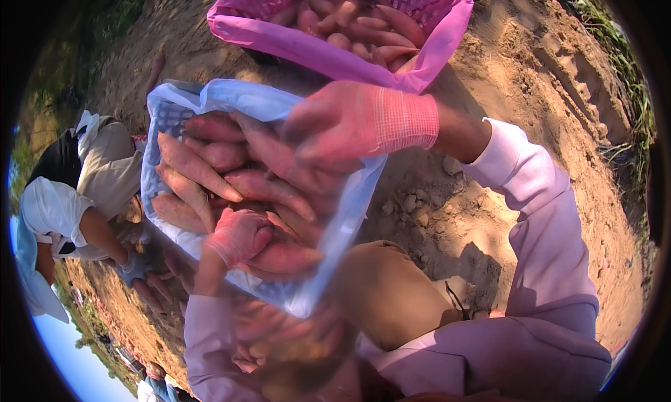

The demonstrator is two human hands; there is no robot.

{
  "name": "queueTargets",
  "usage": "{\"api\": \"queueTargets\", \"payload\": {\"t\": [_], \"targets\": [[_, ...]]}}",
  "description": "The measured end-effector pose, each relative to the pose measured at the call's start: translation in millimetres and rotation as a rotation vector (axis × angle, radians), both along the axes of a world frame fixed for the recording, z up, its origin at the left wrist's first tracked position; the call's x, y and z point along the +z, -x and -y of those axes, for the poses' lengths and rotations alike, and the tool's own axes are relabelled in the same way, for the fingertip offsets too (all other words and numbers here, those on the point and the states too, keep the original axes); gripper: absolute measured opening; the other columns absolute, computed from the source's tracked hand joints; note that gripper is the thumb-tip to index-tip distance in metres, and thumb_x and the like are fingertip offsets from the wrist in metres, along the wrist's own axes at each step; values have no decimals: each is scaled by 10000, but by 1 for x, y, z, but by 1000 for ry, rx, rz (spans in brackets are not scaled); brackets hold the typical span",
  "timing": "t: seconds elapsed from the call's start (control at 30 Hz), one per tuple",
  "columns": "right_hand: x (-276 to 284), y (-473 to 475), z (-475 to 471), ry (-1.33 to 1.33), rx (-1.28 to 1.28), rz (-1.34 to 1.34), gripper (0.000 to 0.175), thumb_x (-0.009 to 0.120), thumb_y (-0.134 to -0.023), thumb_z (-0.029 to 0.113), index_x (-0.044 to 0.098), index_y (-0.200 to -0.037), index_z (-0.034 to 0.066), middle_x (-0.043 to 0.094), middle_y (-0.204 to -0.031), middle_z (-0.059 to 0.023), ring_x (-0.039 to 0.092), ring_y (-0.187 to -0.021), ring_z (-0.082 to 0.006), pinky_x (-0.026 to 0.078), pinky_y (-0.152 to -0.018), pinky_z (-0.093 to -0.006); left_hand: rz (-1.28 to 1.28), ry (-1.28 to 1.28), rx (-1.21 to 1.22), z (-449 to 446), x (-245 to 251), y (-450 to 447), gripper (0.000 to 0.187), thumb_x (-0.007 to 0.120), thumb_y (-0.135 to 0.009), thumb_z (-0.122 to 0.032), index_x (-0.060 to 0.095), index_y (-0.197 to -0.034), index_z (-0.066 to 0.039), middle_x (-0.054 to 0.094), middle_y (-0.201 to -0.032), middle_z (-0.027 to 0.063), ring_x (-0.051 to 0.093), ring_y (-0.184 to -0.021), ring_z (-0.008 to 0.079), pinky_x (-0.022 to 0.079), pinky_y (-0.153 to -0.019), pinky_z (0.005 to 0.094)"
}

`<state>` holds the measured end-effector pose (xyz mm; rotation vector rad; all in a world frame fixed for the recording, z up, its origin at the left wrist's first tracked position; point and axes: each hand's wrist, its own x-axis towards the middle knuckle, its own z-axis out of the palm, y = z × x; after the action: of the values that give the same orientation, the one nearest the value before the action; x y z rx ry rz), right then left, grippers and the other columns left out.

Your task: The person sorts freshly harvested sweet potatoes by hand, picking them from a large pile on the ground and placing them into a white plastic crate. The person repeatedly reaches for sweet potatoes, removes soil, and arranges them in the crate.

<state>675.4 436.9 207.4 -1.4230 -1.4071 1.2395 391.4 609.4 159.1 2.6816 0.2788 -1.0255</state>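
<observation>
A plastic basket lined with white sheeting [361, 184] stands before me, filled with reddish sweet potatoes [196, 166]. At its near side my left hand [238, 237], in a pink-red glove, is closed around a sweet potato [285, 258] lying over others. My right hand [341, 119], gloved in pink-red with a ribbed cuff, is over the basket's far right part. Motion blurs its fingers, which overlap the sweet potatoes there; whether they grip one cannot be made out.
Beyond stands a second basket with a pink liner [314, 48], holding more sweet potatoes [367, 30]. A heap of sweet potatoes [283, 323] lies below the near basket, by my bent knee [388, 292]. Another person [99, 176] bends over at left. Dry soil [451, 213] surrounds us.
</observation>
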Motion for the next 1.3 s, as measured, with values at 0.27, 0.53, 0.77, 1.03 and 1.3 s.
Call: {"api": "queueTargets", "payload": {"t": [0.27, 0.53, 0.77, 1.03, 1.3], "targets": [[-116, -196, -108, 374, -657, 630, 378, 600, -971, 323, 645, -1148, -8, 688, -1007, -129, 662, -882, -246, 520, -794, -383, 54, 40, 48, 0, 0, 0, 331, 540, -857, -274, 727, -1102, -152, 692, -1194, 53, 608, -1158, 233, 403, -957, 440], [-199, -253, -162, 521, -855, 639, 429, 645, -916, 334, 666, -1215, 27, 693, -1116, -172, 639, -1093, -288, 504, -871, -403, 149, 15, 15, 6, 0, -2, 344, 581, -829, -266, 725, -1110, -128, 688, -1209, 56, 593, -1193, 227, 392, -1005, 434], [-159, -235, -60, 245, -639, -279, 229, 603, -969, 149, 664, -1137, 6, 668, -1008, -76, 590, -919, -162, 486, -775, -313, 195, -39, 15, 5, -10, 17, 370, 570, -842, -344, 728, -1099, -129, 689, -1212, 7, 581, -1194, 184, 390, -961, 407], [-65, -132, 25, 0, -454, -534, 485, 644, -967, 212, 522, -1398, 26, 608, -1195, -50, 576, -1051, -143, 499, -889, -330, 263, -58, 48, 9, -10, 22, 345, 537, -859, -313, 735, -1085, -144, 690, -1203, 4, 586, -1189, 180, 397, -958, 405], [-42, -22, 29, 23, -381, -484, 503, 670, -943, 226, 539, -1355, -31, 561, -1188, -72, 602, -1029, -181, 522, -900, -311, 155, -197, 90, 17, -2, 37, 322, 557, -852, -245, 711, -1102, -112, 680, -1205, 64, 593, -1176, 244, 424, -978, 431]]}}
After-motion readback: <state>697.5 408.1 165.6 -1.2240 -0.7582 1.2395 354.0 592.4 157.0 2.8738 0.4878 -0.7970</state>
